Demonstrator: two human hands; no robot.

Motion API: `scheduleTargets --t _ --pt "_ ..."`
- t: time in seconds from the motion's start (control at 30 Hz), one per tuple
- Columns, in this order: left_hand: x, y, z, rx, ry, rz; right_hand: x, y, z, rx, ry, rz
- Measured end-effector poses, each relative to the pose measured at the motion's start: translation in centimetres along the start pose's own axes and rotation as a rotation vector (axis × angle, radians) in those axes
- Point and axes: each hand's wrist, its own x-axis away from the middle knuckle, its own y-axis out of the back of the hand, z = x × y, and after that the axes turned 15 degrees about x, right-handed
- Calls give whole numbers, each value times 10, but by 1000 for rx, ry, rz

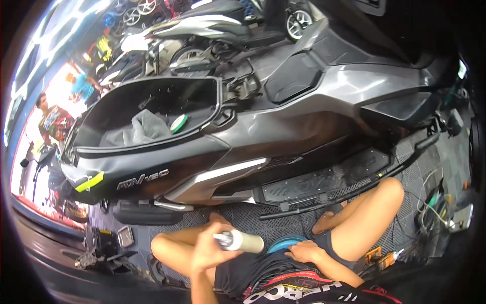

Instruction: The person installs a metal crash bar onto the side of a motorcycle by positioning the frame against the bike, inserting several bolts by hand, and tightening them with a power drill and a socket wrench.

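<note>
My left hand (pixel 206 247) is wrapped round the top end of a pale cylindrical bottle (pixel 248 242) with a grey-silver top. The bottle lies tilted in the air over my lap, its base toward the right. Between my thighs shows a blue round disc-shaped thing (pixel 286 242); its lower part is hidden by my right hand and shirt. My right hand (pixel 307 252) is at the disc's near right edge, fingers bent over it. A dark grey scooter (pixel 304 121) stands across in front of me, its seat compartment (pixel 197 93) uncovered.
In the compartment lie a grey cloth (pixel 144 126) and a green-rimmed round thing (pixel 178 123). The scooter's black side rail (pixel 324 202) runs just beyond my knees. An orange tool (pixel 387 259) and cables lie at the right. Another scooter (pixel 202 28) and two people (pixel 81 86) are farther back.
</note>
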Motion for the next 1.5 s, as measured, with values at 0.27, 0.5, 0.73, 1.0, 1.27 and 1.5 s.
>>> scheduleTargets --t 0.27,0.5,0.73,1.0,1.27,1.5 --pt "-58 96 -153 -15 -861 -791 11 -10 -7 -60 -15 -112" --pt "-181 164 -131 -343 -619 -651 10 1 -4 -36 35 -63" --pt "-177 143 -131 -945 -237 -648 22 17 -1 -37 84 -90" --pt "-116 93 -79 -1103 -532 -625 10 9 14 16 40 -34" --pt "-183 96 -118 -892 -523 -584 22 -10 -19 -137 14 -45" --pt "-154 113 -108 -1123 -266 -866 5 1 -5 -46 111 -41"
